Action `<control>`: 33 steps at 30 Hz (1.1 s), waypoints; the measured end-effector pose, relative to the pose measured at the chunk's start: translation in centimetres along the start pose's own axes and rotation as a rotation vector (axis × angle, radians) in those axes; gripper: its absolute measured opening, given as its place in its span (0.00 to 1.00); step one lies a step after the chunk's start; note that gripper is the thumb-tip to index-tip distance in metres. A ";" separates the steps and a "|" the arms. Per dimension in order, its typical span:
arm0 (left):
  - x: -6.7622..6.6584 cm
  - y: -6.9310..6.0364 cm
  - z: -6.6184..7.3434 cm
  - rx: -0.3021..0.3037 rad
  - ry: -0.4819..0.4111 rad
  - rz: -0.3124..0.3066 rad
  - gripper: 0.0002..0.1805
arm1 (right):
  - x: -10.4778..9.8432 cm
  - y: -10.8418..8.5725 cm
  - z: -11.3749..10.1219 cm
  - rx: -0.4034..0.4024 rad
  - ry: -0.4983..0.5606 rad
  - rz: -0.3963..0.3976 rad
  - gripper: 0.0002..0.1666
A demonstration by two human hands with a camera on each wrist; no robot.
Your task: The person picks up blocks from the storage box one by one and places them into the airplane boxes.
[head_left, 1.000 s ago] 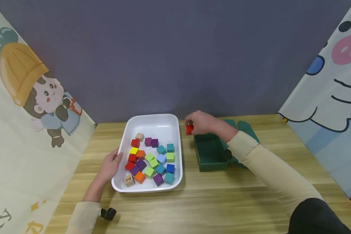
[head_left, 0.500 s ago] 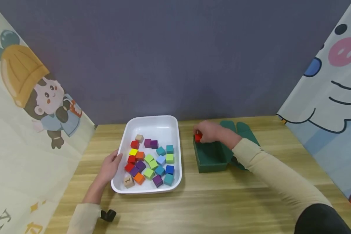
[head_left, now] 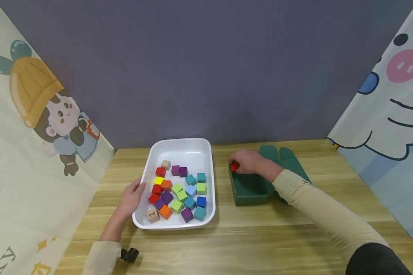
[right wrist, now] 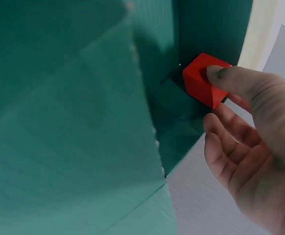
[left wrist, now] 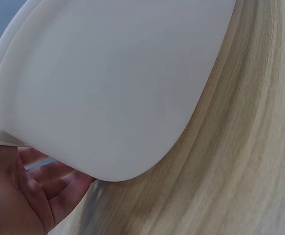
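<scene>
My right hand point(head_left: 247, 161) pinches a red cube point(right wrist: 199, 81) between thumb and fingers. It holds the cube inside the far left corner of an open green box point(head_left: 251, 200), close to the walls. The left hand point(head_left: 130, 196) grips the left side of a white tray point(head_left: 211, 164), its thumb at the rim. In the left wrist view, fingers point(left wrist: 66, 193) curl below the tray's edge. Loose cubes in several colours lie in the tray, among them a yellow cube point(head_left: 159, 180) and a wooden cube point(head_left: 153, 216) marked with a 1.
The box's flapped lid point(head_left: 292, 164) lies folded back to the right, partly behind the right forearm. A grey wall point(head_left: 206, 72) rises behind the wooden table point(head_left: 234, 244). Sheets printed with cartoons, such as a capped figure point(head_left: 63, 118), flank both sides.
With the red cube in its grip, my right hand has moved rightward and down from beside the box into its far left corner. The left hand has kept its hold on the tray.
</scene>
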State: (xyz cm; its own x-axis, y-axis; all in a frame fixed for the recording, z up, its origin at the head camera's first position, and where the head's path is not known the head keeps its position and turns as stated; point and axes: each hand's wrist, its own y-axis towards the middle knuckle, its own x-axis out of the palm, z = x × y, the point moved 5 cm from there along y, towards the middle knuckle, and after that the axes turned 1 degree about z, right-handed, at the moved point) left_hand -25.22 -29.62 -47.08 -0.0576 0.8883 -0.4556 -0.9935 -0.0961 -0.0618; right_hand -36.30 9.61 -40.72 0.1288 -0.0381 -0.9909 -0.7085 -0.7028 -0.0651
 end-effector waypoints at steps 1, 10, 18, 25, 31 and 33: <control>0.0 0.0 0.0 -0.002 -0.003 -0.001 0.31 | 0.1 0.0 0.0 0.001 -0.006 0.001 0.18; -0.1 0.0 -0.1 -0.022 -0.004 0.010 0.31 | 0.4 0.1 0.5 0.001 -0.042 -0.002 0.18; 0.0 0.0 -0.2 -0.026 0.008 0.012 0.31 | 0.0 -0.1 1.3 0.101 -0.110 -0.011 0.24; -0.2 0.1 -0.3 -0.018 -0.001 0.020 0.30 | 0.7 0.3 0.9 0.075 -0.163 -0.032 0.38; -0.1 0.1 -0.3 -0.016 0.003 0.021 0.30 | 0.9 0.6 1.0 0.076 -0.180 -0.022 0.33; -0.1 0.2 -0.3 -0.009 0.010 0.018 0.30 | 0.9 0.7 1.1 0.075 -0.183 -0.019 0.33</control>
State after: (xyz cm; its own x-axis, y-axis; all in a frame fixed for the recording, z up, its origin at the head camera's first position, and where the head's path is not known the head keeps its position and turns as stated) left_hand -25.33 -29.87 -47.31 -0.0744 0.8820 -0.4654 -0.9914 -0.1158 -0.0611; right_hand -37.41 9.85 -41.77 0.0194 0.1096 -0.9938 -0.7580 -0.6466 -0.0861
